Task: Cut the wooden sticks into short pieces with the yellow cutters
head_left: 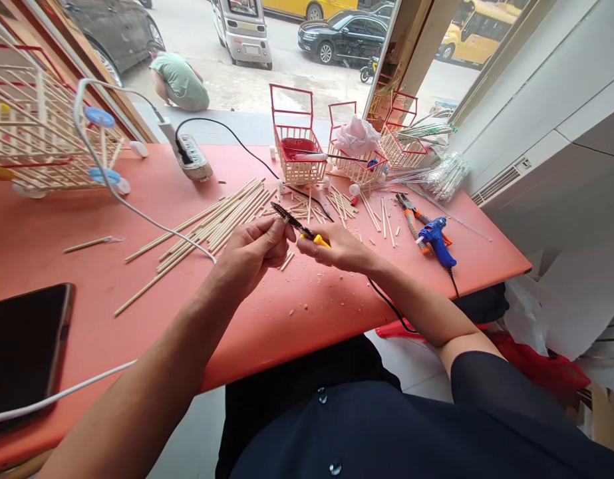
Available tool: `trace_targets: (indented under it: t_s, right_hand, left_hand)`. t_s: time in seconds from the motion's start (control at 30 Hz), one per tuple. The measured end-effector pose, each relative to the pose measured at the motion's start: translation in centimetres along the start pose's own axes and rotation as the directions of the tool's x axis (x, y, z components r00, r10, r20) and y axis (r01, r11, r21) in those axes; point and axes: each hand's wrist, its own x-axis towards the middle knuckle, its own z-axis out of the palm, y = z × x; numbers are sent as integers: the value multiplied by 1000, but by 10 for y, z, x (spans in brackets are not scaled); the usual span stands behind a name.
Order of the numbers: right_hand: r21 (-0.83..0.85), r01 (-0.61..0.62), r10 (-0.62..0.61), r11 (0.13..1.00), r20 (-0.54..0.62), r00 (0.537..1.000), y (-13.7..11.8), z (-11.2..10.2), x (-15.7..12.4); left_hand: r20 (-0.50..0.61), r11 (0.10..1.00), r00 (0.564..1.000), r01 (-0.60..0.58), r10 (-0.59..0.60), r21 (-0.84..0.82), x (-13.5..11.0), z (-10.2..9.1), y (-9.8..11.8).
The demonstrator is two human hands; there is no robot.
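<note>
My right hand [336, 247] is closed round the yellow handles of a pair of pliers [293, 218]; their long dark jaws point up and left. Just beside the jaws, my left hand [259, 247] is closed in a pinch, and what its fingers hold is too small or hidden to make out. Both hands are close together over the front middle of the pink table [257, 332]. Left of them lies a loose pile of thin wooden sticks [221, 223]. Short cut sticks [341, 203] and small crumbs are scattered behind and around the hands.
Small stick-built carts [304, 171] with red handles stand at the back; a larger one [32, 133] is at left. A blue glue gun [436, 241] and orange-handled pliers [411, 216] lie right. A power strip [193, 159], white cable [152, 223] and phone [24, 352] are left.
</note>
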Motion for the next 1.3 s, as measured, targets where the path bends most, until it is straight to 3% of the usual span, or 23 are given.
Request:
trace_targets:
  t_s: [0.1,0.27,0.5,0.73,1.0,1.17,1.3]
  right_hand:
    - [115,-146,127,983,160,979,0,-4,1]
    - [-20,-29,30,999,39,999,0,-9,4]
    - [-217,0,0,976,0,1000,4,-9,4]
    - [-255,27,-27,966,3,1000,3,-6,4]
    - [-304,42,-68,952,-77,995,7,-4,3]
    - [-274,64,-76,960,-30,997,8,-4,4]
    - [-284,57,-77,957,-59,995,7,-4,3]
  left_hand:
    - [47,1000,999,-10,11,-28,2,-1,-1]
    - [40,999,999,-1,3,-40,3,-1,-4]
    - [-12,999,1000,4,-4,-45,4,-4,-5]
    - [13,999,1000,20,-19,-46,3,-3,-5]
    - [22,998,999,31,-30,-50,4,-5,-7]
    - [29,997,1000,11,-9,-73,4,-5,-7]
    - [38,996,999,9,-6,-84,4,-6,-8]
